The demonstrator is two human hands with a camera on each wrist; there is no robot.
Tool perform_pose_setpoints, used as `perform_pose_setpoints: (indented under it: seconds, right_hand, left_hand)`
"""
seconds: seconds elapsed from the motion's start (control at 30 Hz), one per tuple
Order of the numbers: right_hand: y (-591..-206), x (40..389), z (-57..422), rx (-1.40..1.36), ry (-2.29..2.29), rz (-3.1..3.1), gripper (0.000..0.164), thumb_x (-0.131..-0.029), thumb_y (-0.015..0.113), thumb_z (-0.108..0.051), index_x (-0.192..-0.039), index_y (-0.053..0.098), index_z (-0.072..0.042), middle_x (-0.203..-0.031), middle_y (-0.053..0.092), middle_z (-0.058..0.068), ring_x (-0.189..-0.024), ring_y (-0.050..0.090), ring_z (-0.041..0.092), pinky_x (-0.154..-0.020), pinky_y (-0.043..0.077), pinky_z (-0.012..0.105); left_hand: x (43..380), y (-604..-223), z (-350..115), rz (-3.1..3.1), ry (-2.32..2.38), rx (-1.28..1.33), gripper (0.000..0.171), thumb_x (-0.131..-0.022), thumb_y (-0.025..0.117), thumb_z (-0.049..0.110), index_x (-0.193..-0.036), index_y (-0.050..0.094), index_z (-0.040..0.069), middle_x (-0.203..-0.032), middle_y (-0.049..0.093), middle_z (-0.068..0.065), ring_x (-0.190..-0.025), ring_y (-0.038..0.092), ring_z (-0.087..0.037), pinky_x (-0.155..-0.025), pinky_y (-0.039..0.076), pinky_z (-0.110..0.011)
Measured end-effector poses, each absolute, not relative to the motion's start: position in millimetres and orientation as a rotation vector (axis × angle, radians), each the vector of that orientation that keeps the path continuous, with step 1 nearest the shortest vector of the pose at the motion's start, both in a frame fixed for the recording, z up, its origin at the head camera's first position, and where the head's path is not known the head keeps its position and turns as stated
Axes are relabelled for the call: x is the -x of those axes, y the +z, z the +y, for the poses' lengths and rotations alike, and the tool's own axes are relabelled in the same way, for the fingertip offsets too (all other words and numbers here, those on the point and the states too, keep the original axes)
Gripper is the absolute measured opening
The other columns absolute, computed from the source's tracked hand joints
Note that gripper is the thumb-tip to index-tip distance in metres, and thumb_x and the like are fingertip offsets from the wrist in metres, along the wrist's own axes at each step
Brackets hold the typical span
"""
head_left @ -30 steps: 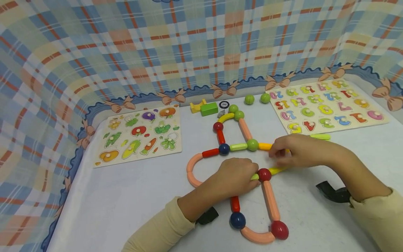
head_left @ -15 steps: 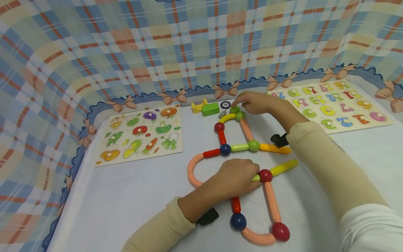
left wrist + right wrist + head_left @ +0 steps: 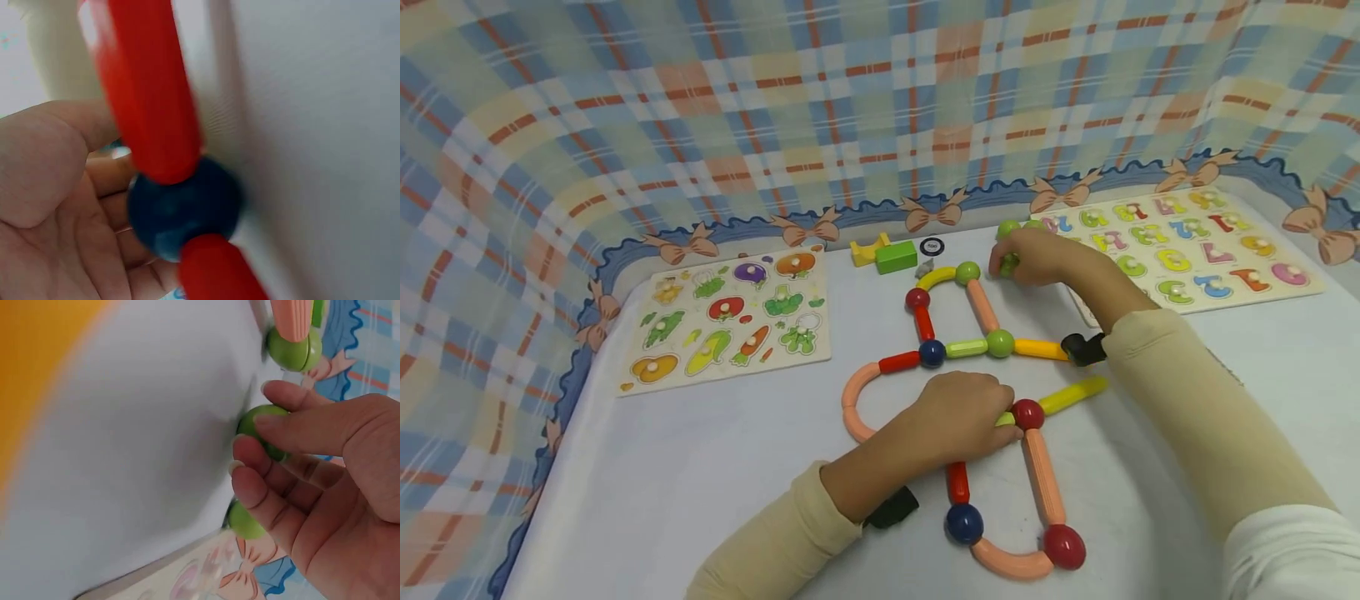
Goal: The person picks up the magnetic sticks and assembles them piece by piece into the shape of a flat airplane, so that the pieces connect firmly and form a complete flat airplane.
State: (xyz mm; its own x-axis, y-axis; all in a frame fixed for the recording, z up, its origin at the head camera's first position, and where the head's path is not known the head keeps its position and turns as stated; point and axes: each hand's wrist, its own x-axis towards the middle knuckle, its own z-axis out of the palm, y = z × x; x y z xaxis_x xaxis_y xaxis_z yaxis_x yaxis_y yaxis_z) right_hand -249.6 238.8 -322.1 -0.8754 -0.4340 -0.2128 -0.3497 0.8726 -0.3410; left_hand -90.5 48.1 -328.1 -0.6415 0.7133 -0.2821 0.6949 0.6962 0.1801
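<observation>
My left hand (image 3: pixel 955 417) grips a light green rod (image 3: pixel 1004 420) beside a red ball (image 3: pixel 1028 414) in the lower part of a shape laid from magnetic rods and balls. In the left wrist view, a dark blue ball (image 3: pixel 181 209) joining two red rods (image 3: pixel 147 87) lies right at that palm. My right hand (image 3: pixel 1037 257) pinches a green ball (image 3: pixel 255 424) between thumb and fingers, low over the table. It is to the right of another green ball (image 3: pixel 967 272) at the shape's top corner. An orange-yellow rod (image 3: pixel 1041 349) and a yellow rod (image 3: pixel 1075 395) stick out with free right ends.
A vegetable peg puzzle (image 3: pixel 722 321) lies at the left, a number peg puzzle (image 3: pixel 1195 250) at the right. Along the back are a green block (image 3: pixel 897 257), a yellow arch piece (image 3: pixel 869 250) and a loose green ball (image 3: pixel 1008 227). A checked curtain (image 3: pixel 850 108) encloses the table.
My right hand has gone from the yellow rods to the extra green ball at the shape's top, taken it off and carried it right. The left hand has stayed in place.
</observation>
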Motion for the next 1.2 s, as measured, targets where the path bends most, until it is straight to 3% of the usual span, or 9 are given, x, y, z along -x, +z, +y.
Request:
perform_pose_setpoints:
  seconds: [0.17, 0.4, 0.6, 0.7, 1.2]
  right_hand:
    - [-324.0, 219.8, 256.9, 0.656, -0.526, 2.759, 0.025, -0.081, 0.056, 0.003, -0.098, 0.067, -0.011, -0.101, 0.059, 0.007, -0.082, 0.049, 0.023, -0.073, 0.043, 0.038]
    - [-314.3, 179.1, 280.8, 0.598, -0.682, 2.829, 0.026, -0.081, 0.063, -0.003, -0.106, 0.064, -0.01, -0.102, 0.06, 0.004, -0.073, 0.052, 0.02, -0.066, 0.044, 0.036]
    - [-316.5, 145.2, 297.5, 0.523, -0.612, 2.831, 0.03, -0.08, 0.068, -0.014, -0.109, 0.06, -0.011, -0.089, 0.057, 0.001, -0.066, 0.048, 0.017, -0.058, 0.042, 0.031]
    - [-320.7, 132.3, 304.2, 0.504, -0.564, 2.826, 0.031, -0.078, 0.07, -0.019, -0.107, 0.061, -0.012, -0.086, 0.057, -0.001, -0.065, 0.047, 0.015, -0.057, 0.041, 0.029]
    - [-328.2, 121.9, 310.7, 0.468, -0.496, 2.792, 0.037, -0.073, 0.073, -0.037, -0.1, 0.063, -0.014, -0.079, 0.055, -0.004, -0.064, 0.047, 0.013, -0.057, 0.041, 0.029]
  left_hand:
    - [102.4, -315.4, 55.4, 2.543, 0.06, -1.13, 0.031, -0.081, 0.06, 0.05, -0.089, 0.062, 0.02, -0.063, 0.051, 0.005, -0.055, 0.048, -0.009, -0.047, 0.038, -0.021]
    - [126.4, -311.3, 88.9, 2.571, -0.046, -1.217, 0.035, -0.085, 0.057, 0.044, -0.116, 0.059, 0.029, -0.11, 0.045, 0.003, -0.078, 0.046, -0.013, -0.059, 0.042, -0.021]
    - [134.1, -321.4, 109.2, 2.482, -0.155, -1.167, 0.037, -0.088, 0.051, 0.044, -0.125, 0.052, 0.036, -0.135, 0.033, 0.006, -0.09, 0.048, -0.012, -0.07, 0.045, -0.025]
    - [136.5, -322.4, 113.4, 2.452, -0.172, -1.134, 0.038, -0.089, 0.051, 0.043, -0.125, 0.052, 0.033, -0.135, 0.034, 0.008, -0.093, 0.048, -0.011, -0.074, 0.045, -0.024]
    - [132.0, -317.0, 111.0, 2.464, -0.176, -1.102, 0.038, -0.087, 0.054, 0.042, -0.123, 0.054, 0.027, -0.141, 0.024, 0.008, -0.085, 0.049, -0.01, -0.056, 0.042, -0.019]
